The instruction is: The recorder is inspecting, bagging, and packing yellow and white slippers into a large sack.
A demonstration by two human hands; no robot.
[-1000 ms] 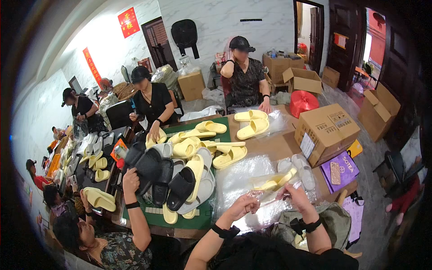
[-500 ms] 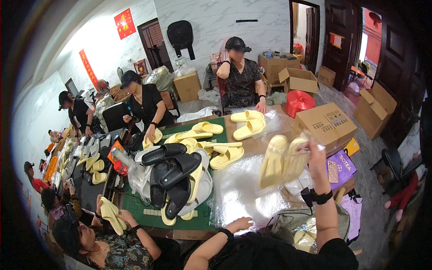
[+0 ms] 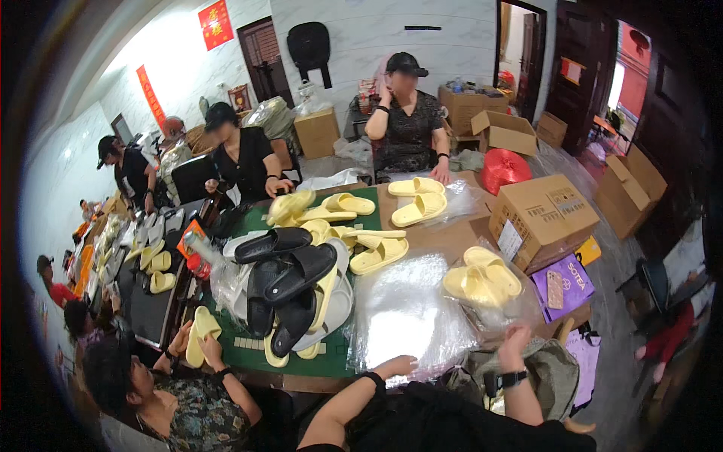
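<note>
At the near edge of the tabletop [image 3: 444,241], the person's left hand [image 3: 397,367] lay flat and open, fingers spread on the edge of a stack of clear plastic bags [image 3: 403,320], holding nothing. The right hand [image 3: 516,339] was raised just beside it, fingers loosely curled at the corner of a bagged pair of yellow slippers [image 3: 482,280]; whether it gripped the plastic could not be told. That bagged pair rested on the tabletop to the right of the bag stack, close to a closed cardboard box [image 3: 544,216] and a purple packet [image 3: 563,285].

To the left, a seated co-worker in a patterned shirt held a single yellow slipper [image 3: 200,331] in both hands. Beyond them, a heap of black slippers [image 3: 290,279] sat piled over yellow and white ones on a green mat [image 3: 316,361]. Farther back, loose yellow slippers [image 3: 354,226] were scattered across the middle of the tabletop, with another pair [image 3: 418,200] lying on plastic near the far edge.

On the far side, a person in a black cap [image 3: 405,63] sat with one hand raised to the head, and another in black leaned over the tabletop at left. A red bundle [image 3: 504,167] and open cardboard boxes [image 3: 501,129] stood behind them.
</note>
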